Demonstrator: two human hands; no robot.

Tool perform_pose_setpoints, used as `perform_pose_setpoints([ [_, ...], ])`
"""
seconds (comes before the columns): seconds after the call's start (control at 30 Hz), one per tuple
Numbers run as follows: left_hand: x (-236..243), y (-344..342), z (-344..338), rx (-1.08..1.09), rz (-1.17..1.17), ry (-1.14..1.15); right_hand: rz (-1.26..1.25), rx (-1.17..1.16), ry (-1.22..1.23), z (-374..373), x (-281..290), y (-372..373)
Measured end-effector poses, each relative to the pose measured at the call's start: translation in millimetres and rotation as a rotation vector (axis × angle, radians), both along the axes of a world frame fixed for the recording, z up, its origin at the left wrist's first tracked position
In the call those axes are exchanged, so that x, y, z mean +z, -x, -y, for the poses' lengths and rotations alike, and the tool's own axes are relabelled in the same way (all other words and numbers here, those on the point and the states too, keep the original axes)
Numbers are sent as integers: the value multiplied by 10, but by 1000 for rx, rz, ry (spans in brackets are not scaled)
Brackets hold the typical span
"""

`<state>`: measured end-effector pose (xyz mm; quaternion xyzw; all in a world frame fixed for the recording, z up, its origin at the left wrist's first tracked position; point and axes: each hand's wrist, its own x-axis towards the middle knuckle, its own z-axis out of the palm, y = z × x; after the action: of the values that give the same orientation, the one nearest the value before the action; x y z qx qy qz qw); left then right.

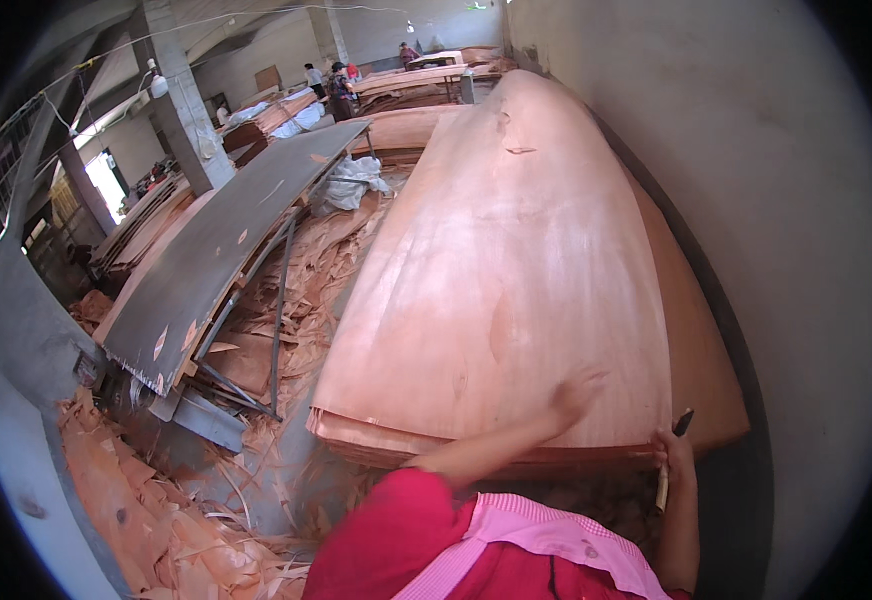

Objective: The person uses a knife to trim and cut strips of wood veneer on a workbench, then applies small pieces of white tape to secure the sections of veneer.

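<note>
A tall stack of thin reddish-brown wood veneer sheets point(496, 300) lies in front of me, its layered near edge facing my body. My left hand point(578, 396) is over the top sheet near this edge, fingers stretched out and slightly blurred, holding nothing; whether it touches the wood I cannot tell. At the stack's near right corner, my right hand point(676, 458) is closed around a slim tool point(662, 492) with a dark upper end and a yellowish lower end. Its exact kind is not clear, as my fingers cover its middle.
A long dark-topped table point(246, 220) on a metal frame stands to the left. Veneer scraps point(156, 510) litter the floor. A wall point(806, 250) runs close along the right. Farther back are a pillar point(184, 100), more veneer piles point(281, 112) and several people point(340, 90).
</note>
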<state>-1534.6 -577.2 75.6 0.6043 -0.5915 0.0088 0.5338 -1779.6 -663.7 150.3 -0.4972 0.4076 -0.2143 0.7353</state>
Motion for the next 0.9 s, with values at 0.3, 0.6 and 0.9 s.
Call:
perform_pose_setpoints([
  [0.3, -1454, -1394, -2854, 1020, -1798, 306, -111, -111, 238, 647, -540, 153],
  [0.6, -1051, -2062, -3004, 775, -1631, 792, -136, -240, 315, 1410, -1316, 399],
  [0.9, -1043, -1442, -2375, 1355, -1099, 319, -666, -84, 693, 1866, -1452, 730],
])
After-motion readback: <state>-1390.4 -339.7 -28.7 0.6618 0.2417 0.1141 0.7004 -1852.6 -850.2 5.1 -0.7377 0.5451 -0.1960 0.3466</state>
